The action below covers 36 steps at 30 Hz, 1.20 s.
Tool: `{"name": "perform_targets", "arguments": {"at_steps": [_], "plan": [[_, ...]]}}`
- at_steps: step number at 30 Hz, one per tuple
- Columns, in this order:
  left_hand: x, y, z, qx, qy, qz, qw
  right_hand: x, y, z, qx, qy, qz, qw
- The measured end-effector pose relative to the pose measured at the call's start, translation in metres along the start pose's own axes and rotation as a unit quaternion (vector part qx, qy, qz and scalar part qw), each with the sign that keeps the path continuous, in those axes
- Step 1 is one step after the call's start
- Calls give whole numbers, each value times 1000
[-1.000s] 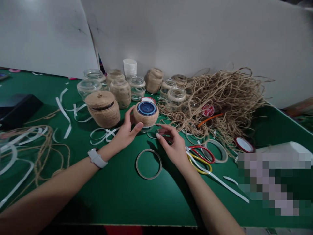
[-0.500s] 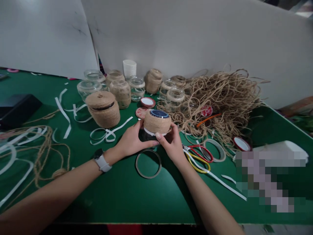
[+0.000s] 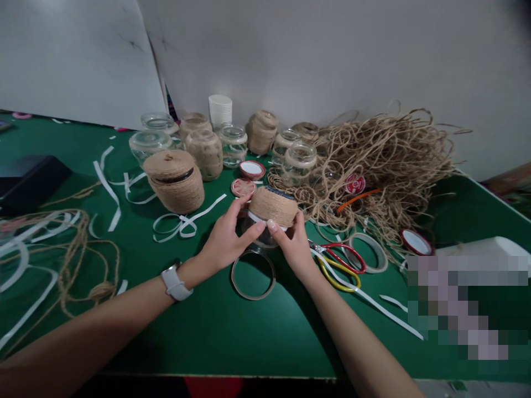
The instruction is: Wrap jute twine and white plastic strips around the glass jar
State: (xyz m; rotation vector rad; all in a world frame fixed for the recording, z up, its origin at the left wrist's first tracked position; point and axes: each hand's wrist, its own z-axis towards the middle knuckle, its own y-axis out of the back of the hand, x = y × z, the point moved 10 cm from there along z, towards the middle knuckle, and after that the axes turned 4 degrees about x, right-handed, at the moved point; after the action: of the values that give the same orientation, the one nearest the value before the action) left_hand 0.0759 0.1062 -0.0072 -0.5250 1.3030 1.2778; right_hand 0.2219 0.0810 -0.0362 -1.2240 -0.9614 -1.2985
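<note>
Both of my hands hold a glass jar partly wrapped in jute twine, just above the table. Its dark blue patterned top faces away, and below the twine run a white strip and bare glass. My left hand grips the left side, thumb along the white strip. On the right side, my right hand closes round it, its thumb close to the left one. A roll of thin tape lies just in front. Scissors with red and yellow handles rest beside my right hand.
A twine-covered lidded jar stands to the left, with several glass jars behind. A big heap of loose twine covers the back right. White strips lie about the green table, and another tape roll is on the right.
The jar has tipped away from me, so its blue top shows less and more glass shows beneath. My left thumb has moved up onto the white strip.
</note>
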Motion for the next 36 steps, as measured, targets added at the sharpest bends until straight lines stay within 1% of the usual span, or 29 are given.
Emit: {"name": "perform_targets", "arguments": {"at_steps": [3,6,9,12,14,15,17,19,22,25,27,29,32,34,35,36], "plan": [[2,-1,-1,-2,-8,-32,999,1,0,0,1,1,-7,1000],[7,-4,0,5,7,-89,996,0,0,-1,2,1,-19,1000],[9,-8,2,11,43,-167,985,-2,0,-1,3,-7,-14,1000],[11,-14,3,27,107,-251,962,-2,1,-1,-4,-13,5,1000],[13,-21,3,59,158,-299,939,0,2,0,-1,-14,13,1000],[13,-23,3,74,174,-317,929,1,1,1,5,-13,15,1000],[13,-25,2,105,187,-342,915,3,-2,2,24,-12,12,1000],[13,-25,2,132,180,-354,908,4,-5,1,39,-14,4,999],[15,-24,1,152,167,-346,911,3,-5,0,40,-17,0,999],[15,-26,0,159,162,-353,908,4,-2,-1,30,-16,7,999],[13,-25,1,160,154,-363,905,7,0,-1,36,-19,6,999],[12,-17,5,144,146,-343,917,8,-4,-2,73,-31,-6,997],[9,-4,12,132,118,-254,951,7,-13,-6,139,-60,-22,988],[7,-1,14,144,105,-209,962,5,-12,-7,140,-68,-26,987],[7,2,15,136,104,-202,964,4,-10,-6,130,-69,-21,989],[9,5,16,117,108,-203,966,3,-7,-6,118,-71,-8,990]]}}
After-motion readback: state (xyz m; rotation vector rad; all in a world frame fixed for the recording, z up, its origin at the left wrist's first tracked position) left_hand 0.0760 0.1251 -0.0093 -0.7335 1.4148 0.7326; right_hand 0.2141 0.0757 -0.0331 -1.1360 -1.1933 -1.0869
